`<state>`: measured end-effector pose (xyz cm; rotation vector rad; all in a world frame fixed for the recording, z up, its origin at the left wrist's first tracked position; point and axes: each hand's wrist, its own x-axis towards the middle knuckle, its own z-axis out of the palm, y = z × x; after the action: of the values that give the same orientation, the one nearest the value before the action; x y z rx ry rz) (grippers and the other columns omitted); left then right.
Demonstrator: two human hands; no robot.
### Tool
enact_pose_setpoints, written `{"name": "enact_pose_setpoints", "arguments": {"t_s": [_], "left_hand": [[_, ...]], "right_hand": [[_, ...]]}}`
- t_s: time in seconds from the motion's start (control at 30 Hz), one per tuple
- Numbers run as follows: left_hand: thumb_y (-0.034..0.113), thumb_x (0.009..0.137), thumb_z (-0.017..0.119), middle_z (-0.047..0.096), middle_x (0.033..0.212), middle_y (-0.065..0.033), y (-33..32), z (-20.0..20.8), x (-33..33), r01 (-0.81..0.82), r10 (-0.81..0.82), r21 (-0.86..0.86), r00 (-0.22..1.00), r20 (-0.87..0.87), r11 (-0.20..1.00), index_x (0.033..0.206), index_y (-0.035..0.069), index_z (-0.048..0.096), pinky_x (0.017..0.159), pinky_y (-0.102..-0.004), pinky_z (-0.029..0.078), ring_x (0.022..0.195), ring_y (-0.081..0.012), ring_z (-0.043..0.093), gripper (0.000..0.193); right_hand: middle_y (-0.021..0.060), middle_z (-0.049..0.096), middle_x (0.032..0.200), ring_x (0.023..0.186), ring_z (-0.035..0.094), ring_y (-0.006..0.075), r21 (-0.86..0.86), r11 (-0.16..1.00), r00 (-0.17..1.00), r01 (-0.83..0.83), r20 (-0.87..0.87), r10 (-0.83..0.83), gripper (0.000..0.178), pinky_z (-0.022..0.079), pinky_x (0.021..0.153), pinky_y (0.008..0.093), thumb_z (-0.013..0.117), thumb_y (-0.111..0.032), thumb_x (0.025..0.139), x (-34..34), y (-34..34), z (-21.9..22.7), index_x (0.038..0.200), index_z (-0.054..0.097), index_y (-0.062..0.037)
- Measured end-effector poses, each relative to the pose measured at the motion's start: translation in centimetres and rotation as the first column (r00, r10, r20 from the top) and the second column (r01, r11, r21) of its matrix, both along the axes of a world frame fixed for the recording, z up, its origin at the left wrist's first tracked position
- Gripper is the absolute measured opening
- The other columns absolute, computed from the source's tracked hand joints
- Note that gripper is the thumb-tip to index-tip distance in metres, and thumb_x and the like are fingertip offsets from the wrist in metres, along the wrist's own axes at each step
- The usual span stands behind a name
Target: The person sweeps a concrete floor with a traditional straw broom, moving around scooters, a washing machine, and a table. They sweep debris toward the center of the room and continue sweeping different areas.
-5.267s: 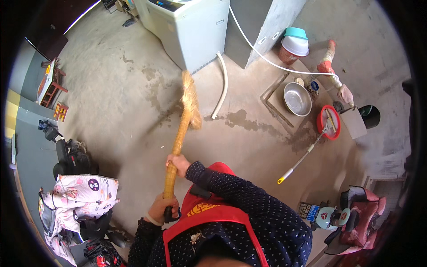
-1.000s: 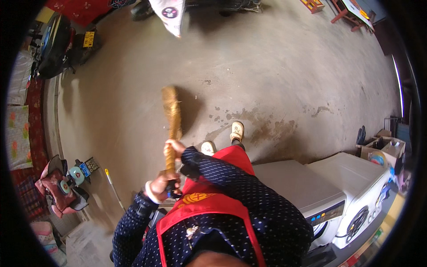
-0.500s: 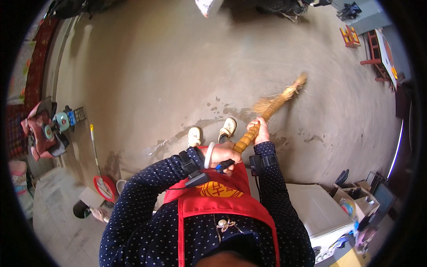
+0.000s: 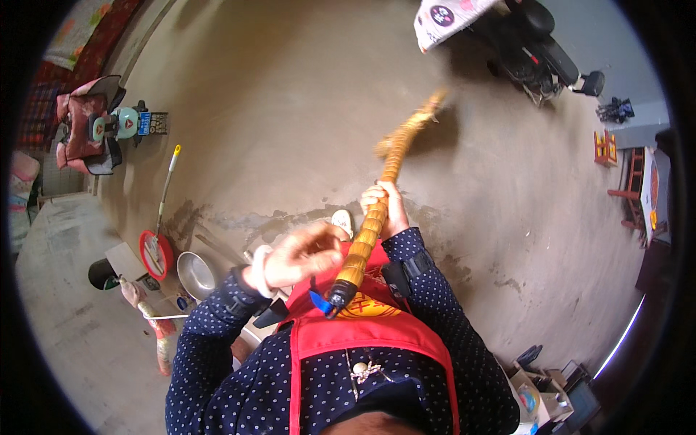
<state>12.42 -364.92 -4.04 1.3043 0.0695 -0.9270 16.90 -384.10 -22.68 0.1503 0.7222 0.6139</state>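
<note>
Head view: we wrap our right hand [image 4: 394, 207] round the straw broom [image 4: 396, 155]; our left hand [image 4: 299, 255] is open and empty, just beside the handle.

A grey-brown floor [image 4: 275, 123] is spread across most of the view, marked by dark stains [image 4: 261, 223]. It is bordered by a pale grey wall [image 4: 65, 290] at lower left and a bluish-grey wall [image 4: 627, 61] at upper right. A small stool [image 4: 599, 148] and a red-legged table [image 4: 647, 192] are set at right, and a thin bright strip of light [image 4: 618, 337] is seen below.
</note>
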Motion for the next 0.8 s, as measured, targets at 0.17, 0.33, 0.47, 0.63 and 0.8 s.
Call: {"name": "enact_pose_setpoints", "arguments": {"t_s": [0.17,0.33,0.47,0.63,0.8], "left_hand": [[0.029,0.087,0.059,0.060,0.086,-0.0129,3.8,8.9,0.0,-0.106,0.307,-0.336,0.712,0.631,0.936,0.089,-0.003,0.060,0.071,-0.0396,0.047,0.078,-0.0255,0.057,0.032],[0.024,0.086,0.061,0.061,0.094,-0.0112,0.8,12.3,3.0,0.269,0.717,-0.770,0.281,0.638,0.579,0.092,0.008,0.064,0.069,-0.0328,0.045,0.081,-0.0236,0.053,0.018],[0.018,0.083,0.066,0.064,0.085,-0.0078,-3.0,13.4,3.8,0.146,0.824,-0.845,0.185,0.535,0.515,0.082,0.017,0.067,0.063,-0.0300,0.043,0.076,-0.0234,0.050,0.002],[0.009,0.081,0.067,0.064,0.080,-0.0081,-10.5,13.7,5.7,-0.116,0.924,-0.933,0.226,0.309,0.341,0.082,0.013,0.066,0.065,-0.0313,0.044,0.075,-0.0255,0.051,0.005],[0.007,0.083,0.064,0.062,0.091,-0.0134,-16.6,12.0,13.4,0.230,0.757,-0.879,0.448,0.476,0.417,0.086,0.008,0.065,0.064,-0.0336,0.047,0.073,-0.0250,0.055,0.003]], "right_hand": [[-0.0039,0.044,0.060,0.053,0.043,0.0073,0.285,0.915,0.958,-0.286,0.060,0.280,0.020,0.042,0.053,0.0211,0.056,-0.011,0.085,1.5,8.9,-0.5,0.069,0.044,-0.0099],[-0.0020,0.047,0.061,0.054,0.046,0.0086,0.376,0.845,0.911,-0.379,-0.009,0.412,0.014,0.043,0.051,0.0225,0.055,-0.007,0.083,3.7,14.3,-4.5,0.074,0.044,-0.0078],[-0.0010,0.045,0.061,0.053,0.044,0.0099,0.283,0.847,0.885,-0.451,0.018,0.465,0.020,0.043,0.051,0.0227,0.056,-0.005,0.081,6.0,12.6,-8.7,0.067,0.042,-0.0082],[0.0010,0.045,0.057,0.052,0.047,0.0119,0.304,0.916,0.950,-0.262,-0.086,0.300,0.015,0.044,0.052,0.0243,0.053,-0.007,0.082,9.0,0.6,-12.7,0.071,0.042,-0.0073],[0.0007,0.048,0.064,0.056,0.050,0.0107,0.342,0.940,0.985,-0.009,-0.159,0.068,0.015,0.045,0.054,0.0228,0.053,-0.009,0.085,9.4,-18.5,-11.1,0.075,0.042,-0.0054]]}}
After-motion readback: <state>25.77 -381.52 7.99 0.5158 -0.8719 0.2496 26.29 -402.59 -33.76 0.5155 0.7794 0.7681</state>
